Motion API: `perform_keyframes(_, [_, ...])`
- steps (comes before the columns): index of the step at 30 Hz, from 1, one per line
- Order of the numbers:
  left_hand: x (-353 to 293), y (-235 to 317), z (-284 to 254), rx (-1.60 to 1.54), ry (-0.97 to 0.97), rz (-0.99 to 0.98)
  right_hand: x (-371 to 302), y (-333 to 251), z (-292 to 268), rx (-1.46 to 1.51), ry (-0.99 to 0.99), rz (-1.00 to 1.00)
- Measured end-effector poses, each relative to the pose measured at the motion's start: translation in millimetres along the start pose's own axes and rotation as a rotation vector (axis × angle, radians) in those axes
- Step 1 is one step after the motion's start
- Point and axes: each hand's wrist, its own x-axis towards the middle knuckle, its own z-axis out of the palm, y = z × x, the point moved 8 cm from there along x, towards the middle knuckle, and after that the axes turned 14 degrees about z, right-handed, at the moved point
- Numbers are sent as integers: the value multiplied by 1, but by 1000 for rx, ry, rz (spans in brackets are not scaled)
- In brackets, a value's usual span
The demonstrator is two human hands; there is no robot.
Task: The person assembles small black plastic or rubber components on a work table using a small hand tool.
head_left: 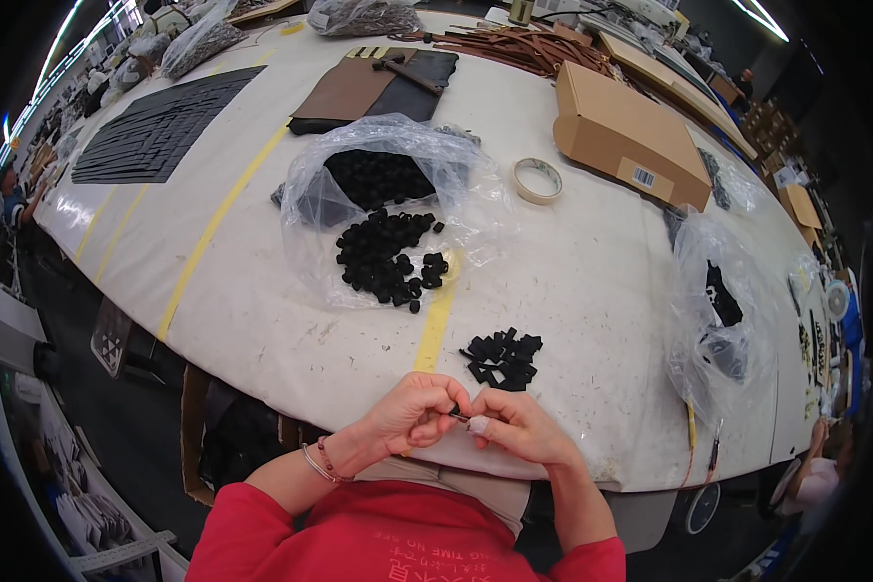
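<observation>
At the table's near edge, my left hand [423, 411] and my right hand [520, 427] meet, fingers closed in a pinch. Between their fingertips is a small black piece [456, 411], mostly covered by the fingers. White wrapping [477, 425] covers my right thumb tip. Just beyond my hands lies a loose pile of flat black pieces [502, 359]. Farther off, a clear plastic bag [306, 247] lies with its mouth towards me, and small rounded black pieces [383, 257] spill out of it onto the table.
A tape roll [537, 181] and a cardboard box [630, 136] lie beyond the bag. Black strips [165, 126] are at far left, brown and black sheets [369, 87] at the back. Another clear bag [718, 301] and a yellow-handled tool [691, 425] lie right. People work at both sides.
</observation>
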Motion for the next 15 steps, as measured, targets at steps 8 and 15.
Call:
perform_keyframes(8, [-16, 41, 7, 855, 221, 803, -3, -7, -9, -285, 484, -172])
perform_keyframes(15, [-14, 16, -12, 533, 131, 663, -3, -5, -17, -148, 717, -292])
